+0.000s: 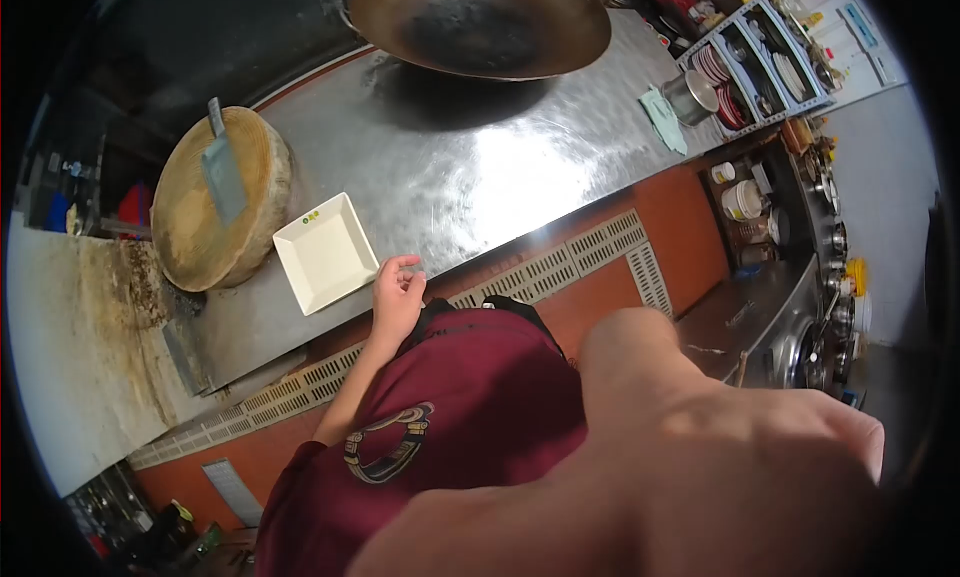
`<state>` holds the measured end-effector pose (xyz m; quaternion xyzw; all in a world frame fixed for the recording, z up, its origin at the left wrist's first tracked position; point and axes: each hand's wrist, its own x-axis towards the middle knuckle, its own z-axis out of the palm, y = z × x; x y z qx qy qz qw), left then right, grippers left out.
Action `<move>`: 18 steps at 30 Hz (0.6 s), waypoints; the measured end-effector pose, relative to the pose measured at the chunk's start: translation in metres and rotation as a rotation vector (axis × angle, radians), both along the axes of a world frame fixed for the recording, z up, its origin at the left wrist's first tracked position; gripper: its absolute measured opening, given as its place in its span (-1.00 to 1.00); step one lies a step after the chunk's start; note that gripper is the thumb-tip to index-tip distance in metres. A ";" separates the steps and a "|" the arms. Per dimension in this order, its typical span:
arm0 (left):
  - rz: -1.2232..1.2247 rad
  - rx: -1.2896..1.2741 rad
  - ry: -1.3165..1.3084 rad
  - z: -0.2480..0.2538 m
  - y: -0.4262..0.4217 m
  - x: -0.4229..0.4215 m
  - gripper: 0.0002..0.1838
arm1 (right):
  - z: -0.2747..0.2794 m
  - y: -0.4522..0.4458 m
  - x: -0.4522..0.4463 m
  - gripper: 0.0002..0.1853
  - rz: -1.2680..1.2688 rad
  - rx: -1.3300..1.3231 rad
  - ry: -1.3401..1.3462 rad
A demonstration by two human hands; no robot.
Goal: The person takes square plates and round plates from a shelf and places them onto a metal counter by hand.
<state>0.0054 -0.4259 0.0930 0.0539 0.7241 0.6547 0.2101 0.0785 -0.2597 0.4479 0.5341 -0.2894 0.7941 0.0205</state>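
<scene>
My left hand [398, 299] is at the front edge of the steel counter, close to the right corner of a square white dish [327, 255]. Its fingers are loosely bent and a little apart, with nothing in them; whether it touches the dish I cannot tell. The dish lies flat, with a small green and yellow mark on its upper rim. Very near the camera, my right hand [740, 437] looms large and blurred at the lower right. Most of its fingers are hidden, so I cannot see whether they hold anything.
On the steel counter [420, 187], a cleaver [224, 180] lies on a thick round chopping block [170, 227]. A large wok [480, 27] stands at the back. A metal pot [690, 99], a green cloth [662, 120] and a dish rack [760, 62] are at the right.
</scene>
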 end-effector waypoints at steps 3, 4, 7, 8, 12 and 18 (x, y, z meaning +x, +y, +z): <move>-0.024 -0.016 0.049 -0.009 -0.003 -0.004 -0.75 | 0.003 -0.005 -0.007 -0.32 -0.027 -0.002 0.007; -0.024 -0.022 0.058 -0.009 -0.002 -0.005 -0.75 | 0.003 -0.005 -0.007 -0.33 -0.037 0.002 0.003; -0.022 0.000 0.038 -0.010 -0.003 -0.006 -0.75 | 0.006 -0.001 -0.008 -0.33 -0.029 0.010 -0.013; -0.017 0.015 0.026 -0.010 -0.003 -0.006 -0.75 | 0.003 -0.001 -0.006 -0.34 -0.026 0.005 -0.018; -0.021 -0.001 0.024 -0.014 -0.006 -0.007 -0.75 | -0.005 0.000 -0.006 -0.35 -0.037 0.021 -0.065; -0.057 -0.070 0.036 -0.003 -0.007 -0.015 -0.75 | -0.046 0.010 -0.020 -0.36 -0.219 0.169 -0.382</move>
